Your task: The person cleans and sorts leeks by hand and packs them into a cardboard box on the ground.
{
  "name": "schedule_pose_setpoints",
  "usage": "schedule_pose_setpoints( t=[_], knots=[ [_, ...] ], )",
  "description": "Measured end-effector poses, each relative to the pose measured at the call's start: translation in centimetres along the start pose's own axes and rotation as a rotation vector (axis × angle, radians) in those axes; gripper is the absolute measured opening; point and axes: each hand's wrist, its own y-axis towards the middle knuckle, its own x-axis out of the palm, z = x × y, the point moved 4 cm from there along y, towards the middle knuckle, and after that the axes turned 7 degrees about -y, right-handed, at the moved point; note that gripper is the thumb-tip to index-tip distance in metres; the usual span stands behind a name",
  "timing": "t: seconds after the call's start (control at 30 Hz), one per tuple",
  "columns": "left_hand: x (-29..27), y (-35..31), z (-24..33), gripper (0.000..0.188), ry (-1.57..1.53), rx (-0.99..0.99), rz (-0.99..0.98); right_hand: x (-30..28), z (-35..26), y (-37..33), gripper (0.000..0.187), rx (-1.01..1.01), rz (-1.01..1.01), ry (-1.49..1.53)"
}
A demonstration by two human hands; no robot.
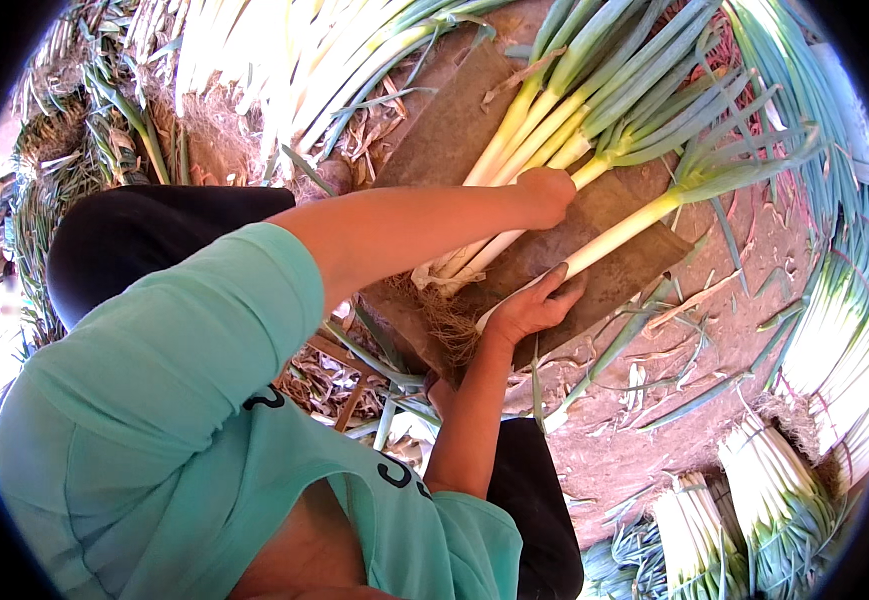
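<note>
Several long green onions [530,135], with white stems and green leaves, lie slantwise across a dark brown flat sheet [620,195]. My left hand [547,197] is closed around one stem among them, its white part showing below the fist. Nearer to me, my right hand [537,305] grips a single green onion [623,232] low on its white stem, thumb along it. That onion lies apart from the others, leaves toward the upper right. Stringy roots [450,325] hang at the sheet's near left. My left fingertips are hidden.
Bundled green onions [780,480] stand at the lower right, and more white stems [255,70] lie along the far left. Loose leaves and peelings [690,345] litter the reddish ground. My dark-clothed knee [155,235] is at the left.
</note>
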Motion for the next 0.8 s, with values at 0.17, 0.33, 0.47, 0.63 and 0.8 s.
schedule_pose_setpoints(
  t=[0.17, 0.33, 0.47, 0.63, 0.8],
  knots=[
    [-1.1, -0.7, -2.6, 0.026, -0.375, -0.002, -0.067, 0.6, -0.1, -0.2, 0.043, -0.036, -0.018, -0.127],
    [-0.5, 0.0, -3.8, 0.031, -0.461, 0.087, -0.049, 2.9, 5.1, -2.6, 0.045, -0.08, -0.249, -0.331],
    [0.4, 1.3, -4.2, 0.029, -0.352, 0.176, -0.042, 3.3, 6.0, -3.7, 0.048, -0.238, -0.321, -0.393],
    [0.4, 0.7, -2.9, 0.026, -0.187, 0.254, -0.105, 3.0, 4.6, -2.9, 0.06, -0.101, -0.609, -0.484],
    [0.4, 0.2, -2.7, 0.024, -0.155, 0.261, -0.08, 3.5, 4.3, -3.5, 0.088, -0.184, -0.647, -0.848]
  ],
)
